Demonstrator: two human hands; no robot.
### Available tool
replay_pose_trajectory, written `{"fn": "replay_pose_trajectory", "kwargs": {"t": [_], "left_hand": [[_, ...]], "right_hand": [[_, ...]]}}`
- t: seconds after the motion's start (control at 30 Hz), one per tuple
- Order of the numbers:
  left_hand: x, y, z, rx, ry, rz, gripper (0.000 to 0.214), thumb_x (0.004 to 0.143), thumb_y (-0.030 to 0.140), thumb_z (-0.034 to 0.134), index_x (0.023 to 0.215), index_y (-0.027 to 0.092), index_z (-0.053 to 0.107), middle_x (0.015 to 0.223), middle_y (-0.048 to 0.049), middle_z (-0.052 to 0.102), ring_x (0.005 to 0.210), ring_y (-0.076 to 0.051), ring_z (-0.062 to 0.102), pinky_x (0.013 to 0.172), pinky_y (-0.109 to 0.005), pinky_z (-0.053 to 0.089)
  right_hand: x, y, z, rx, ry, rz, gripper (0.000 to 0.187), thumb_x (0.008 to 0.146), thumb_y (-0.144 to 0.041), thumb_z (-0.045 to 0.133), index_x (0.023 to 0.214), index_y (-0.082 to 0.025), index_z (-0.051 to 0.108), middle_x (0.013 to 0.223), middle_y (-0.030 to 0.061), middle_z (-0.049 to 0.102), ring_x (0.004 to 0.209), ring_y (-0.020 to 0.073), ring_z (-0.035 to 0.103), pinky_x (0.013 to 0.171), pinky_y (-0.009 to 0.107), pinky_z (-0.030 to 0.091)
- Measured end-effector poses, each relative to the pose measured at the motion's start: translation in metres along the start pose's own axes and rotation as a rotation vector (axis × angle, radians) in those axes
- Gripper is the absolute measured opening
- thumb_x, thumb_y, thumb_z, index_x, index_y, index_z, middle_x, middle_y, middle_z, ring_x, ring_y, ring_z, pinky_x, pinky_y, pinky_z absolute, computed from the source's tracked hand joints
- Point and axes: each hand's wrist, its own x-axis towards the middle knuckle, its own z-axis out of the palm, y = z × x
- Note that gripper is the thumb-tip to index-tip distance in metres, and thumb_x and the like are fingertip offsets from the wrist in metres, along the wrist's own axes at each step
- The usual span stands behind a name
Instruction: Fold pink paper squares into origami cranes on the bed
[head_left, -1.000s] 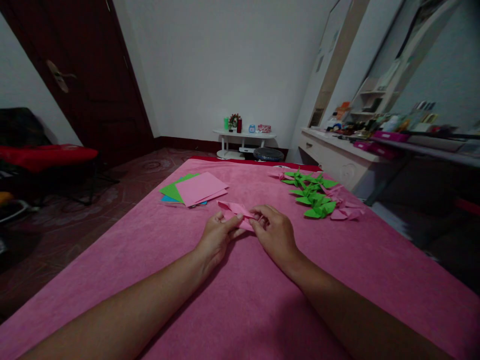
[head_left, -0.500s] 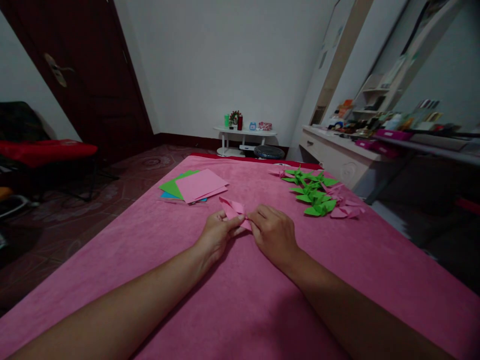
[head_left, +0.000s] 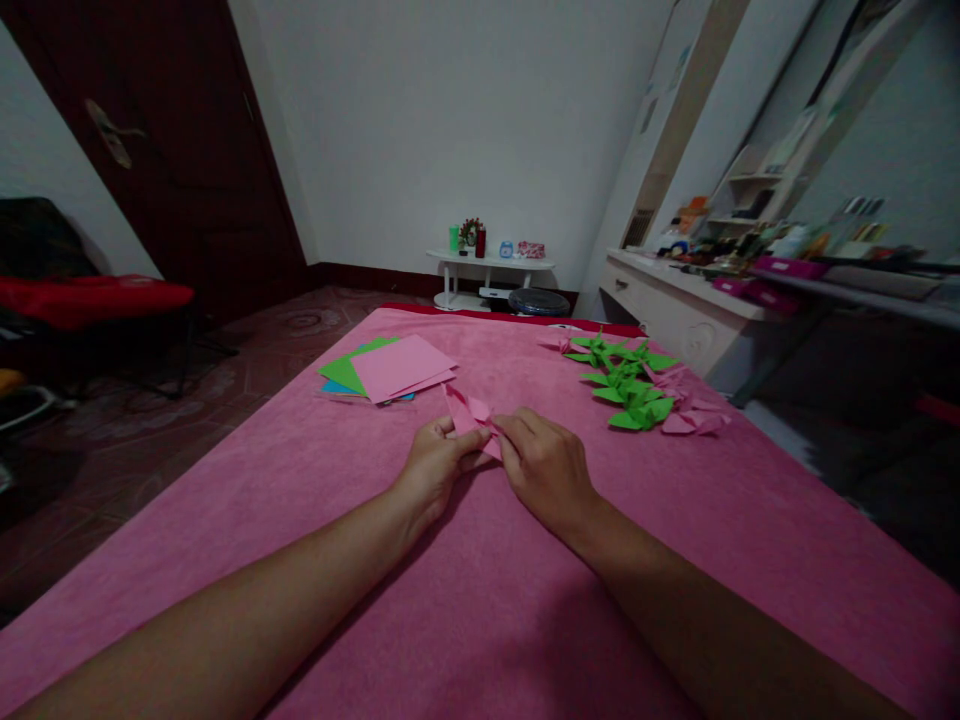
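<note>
A partly folded piece of pink origami paper (head_left: 466, 408) is held between both hands above the pink cloth. My left hand (head_left: 439, 455) pinches its lower left part, thumb on top and fingers beneath. Closed on the right side of the same paper is my right hand (head_left: 546, 462), thumb and forefinger pressed together near the left thumb. The fingers hide the paper's right end. Beyond the hands to the left lies a stack of square paper (head_left: 405, 365) in pink, green and blue. Off to the right, several folded green paper cranes (head_left: 630, 385) and pink paper cranes (head_left: 690, 412) sit in a cluster.
The pink cloth (head_left: 360, 600) covers the work surface. At the far wall stands a small white table (head_left: 491, 263) with a green cup and other items. A cluttered dresser (head_left: 675, 290) flanks the right side; a red chair (head_left: 90, 300) is on the left.
The upper left tip of the pink paper has risen slightly and stands narrower. My right fingers have shifted a little on the paper; both hands keep their hold.
</note>
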Motion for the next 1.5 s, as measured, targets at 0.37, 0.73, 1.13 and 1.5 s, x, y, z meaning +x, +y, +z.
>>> {"fn": "replay_pose_trajectory", "kwargs": {"t": [0.37,0.73,1.13,1.5], "left_hand": [[0.0,0.002,0.0,0.001,-0.071,0.019,0.021,0.059,0.011,0.071,0.076,0.009,0.061,0.07,-0.0048,0.066,0.059,-0.012,0.061,0.06,-0.024,0.052],[0.002,-0.003,0.001,-0.021,0.021,0.068,0.02,0.058,0.016,0.073,0.065,0.011,0.055,0.056,-0.0007,0.059,0.047,-0.009,0.052,0.047,-0.02,0.041],[0.003,-0.009,0.003,-0.058,0.094,0.177,0.016,0.059,0.015,0.069,0.059,0.012,0.053,0.051,0.0015,0.056,0.045,-0.008,0.049,0.046,-0.02,0.035],[-0.002,-0.008,0.005,-0.037,0.145,0.242,0.017,0.061,0.019,0.07,0.061,0.012,0.054,0.053,0.0019,0.055,0.046,-0.008,0.048,0.047,-0.02,0.036]], "right_hand": [[-0.001,0.0,0.005,0.17,0.065,0.025,0.017,0.085,-0.014,0.049,0.095,-0.018,0.062,0.085,0.0048,0.061,0.077,0.0165,0.058,0.071,0.026,0.043],[-0.003,-0.008,0.004,0.16,0.097,-0.057,0.02,0.087,-0.014,0.045,0.099,-0.017,0.061,0.081,0.0055,0.06,0.074,0.0163,0.057,0.07,0.027,0.044],[-0.003,-0.012,0.004,0.179,0.117,-0.1,0.023,0.087,-0.012,0.045,0.103,-0.014,0.061,0.082,0.0061,0.06,0.074,0.0161,0.057,0.07,0.027,0.045],[-0.003,-0.013,0.004,0.199,0.113,-0.109,0.022,0.088,-0.013,0.044,0.102,-0.014,0.062,0.081,0.0065,0.059,0.072,0.0158,0.056,0.07,0.027,0.045]]}}
